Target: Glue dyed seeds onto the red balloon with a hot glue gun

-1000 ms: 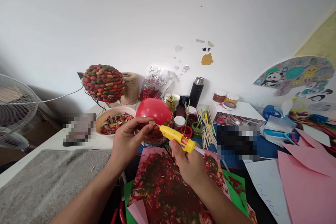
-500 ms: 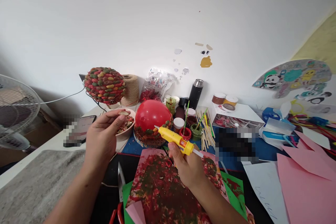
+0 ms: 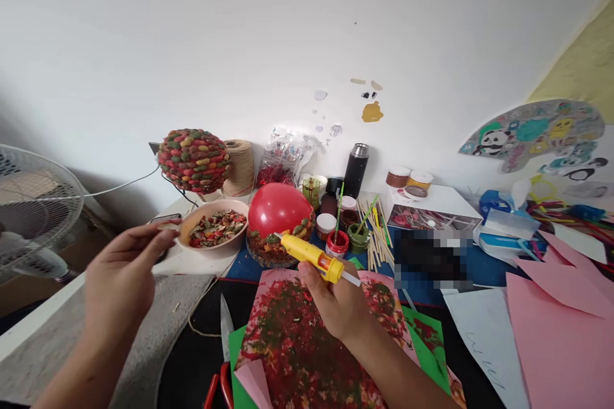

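Note:
My left hand (image 3: 122,265) pinches a small pale shell (image 3: 167,227), apparently a pistachio shell, between thumb and fingers, left of the bowl. Painted red, green and brown shells fill the pale pink bowl (image 3: 185,233). In my right hand (image 3: 338,303) is a yellow hot glue gun (image 3: 311,254) with a clear glue stick poking from its back end. Its nozzle points left, close to the shells around the lower part of a red balloon (image 3: 278,208). The balloon rests in a round base.
A shell-covered ball (image 3: 194,161) stands behind the bowl, near a twine spool (image 3: 238,167). Open paint jars (image 3: 337,243) with brushes and several wooden sticks (image 3: 378,239) lie right of the balloon. Red-handled scissors (image 3: 225,332) lie beside the paint-stained paper (image 3: 307,332). A fan (image 3: 33,211) is at left.
My left hand has moved left, away from the bowl, with the shell still pinched, uncovering the bowl. My right hand and the glue gun have shifted slightly left and down.

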A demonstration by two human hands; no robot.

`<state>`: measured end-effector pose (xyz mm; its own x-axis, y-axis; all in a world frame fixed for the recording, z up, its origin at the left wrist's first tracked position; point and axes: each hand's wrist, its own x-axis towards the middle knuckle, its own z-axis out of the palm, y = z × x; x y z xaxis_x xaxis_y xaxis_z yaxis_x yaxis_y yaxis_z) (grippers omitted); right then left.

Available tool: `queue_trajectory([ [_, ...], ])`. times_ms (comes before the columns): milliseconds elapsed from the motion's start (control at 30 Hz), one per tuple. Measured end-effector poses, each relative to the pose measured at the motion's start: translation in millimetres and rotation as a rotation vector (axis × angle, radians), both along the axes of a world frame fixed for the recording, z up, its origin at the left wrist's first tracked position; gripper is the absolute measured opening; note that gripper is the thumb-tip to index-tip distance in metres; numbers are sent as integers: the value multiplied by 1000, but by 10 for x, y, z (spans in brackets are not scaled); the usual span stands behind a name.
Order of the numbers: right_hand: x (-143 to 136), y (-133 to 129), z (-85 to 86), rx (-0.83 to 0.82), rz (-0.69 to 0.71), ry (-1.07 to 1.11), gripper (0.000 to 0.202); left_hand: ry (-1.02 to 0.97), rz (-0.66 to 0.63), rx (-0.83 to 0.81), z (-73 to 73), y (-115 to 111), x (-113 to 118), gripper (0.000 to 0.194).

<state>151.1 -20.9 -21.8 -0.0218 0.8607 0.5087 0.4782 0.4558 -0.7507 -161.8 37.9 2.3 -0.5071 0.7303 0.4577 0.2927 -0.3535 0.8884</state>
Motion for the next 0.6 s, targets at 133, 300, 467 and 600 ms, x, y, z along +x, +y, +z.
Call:
queue_trajectory([
  [133, 14, 23, -36, 40, -25, -27, 63, -11, -173, -133, -150, -10, 255, 47],
  [300, 18, 11, -6, 65, 7, -80, 55, -10, -327, -142, -171, 54, 531, 52],
  [467, -12, -12, 52, 131, 43, -127, 50, -27, -385, -154, -197, 76, 602, 50],
  [600, -21, -6, 50, 170, 46, -127, 51, -51, -396, -127, -198, 88, 587, 52],
])
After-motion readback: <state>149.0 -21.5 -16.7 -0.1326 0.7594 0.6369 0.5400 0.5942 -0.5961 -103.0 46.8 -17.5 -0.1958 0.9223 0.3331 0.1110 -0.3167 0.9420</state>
